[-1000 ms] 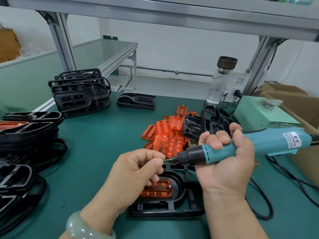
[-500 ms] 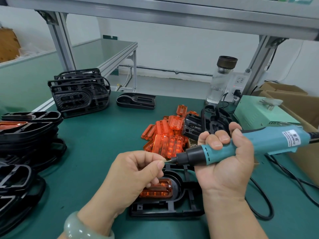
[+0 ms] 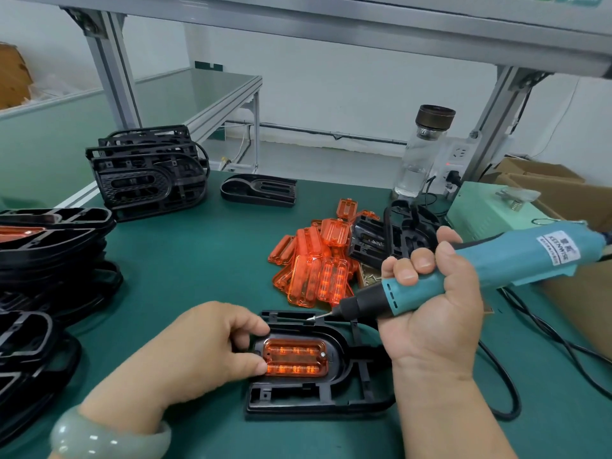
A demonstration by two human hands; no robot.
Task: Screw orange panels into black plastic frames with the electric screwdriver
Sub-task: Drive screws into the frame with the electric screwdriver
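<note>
One orange panel [image 3: 294, 358] is seated in the oval recess of a black frame [image 3: 318, 397], which lies flat on the green table [image 3: 185, 260] at the near middle. A single screw [image 3: 323, 355] is seen at the panel's right end. The left end is covered by the left hand [image 3: 198, 352], whose thumb and forefinger are bent onto it in a pinch; its other fingers are hidden. The electric screwdriver [image 3: 496, 263] is gripped in the fully closed right hand [image 3: 430, 313] and held tilted, its bit just above the frame's far rim. Whether a screw sits on the tip cannot be made out. The tool's rear is cut off at the right edge. Behind, loose orange panels [image 3: 314, 260] are heaped, partly hidden by the tool. At the left, stacks of black frames [image 3: 49, 246] are cropped by the edge.
</note>
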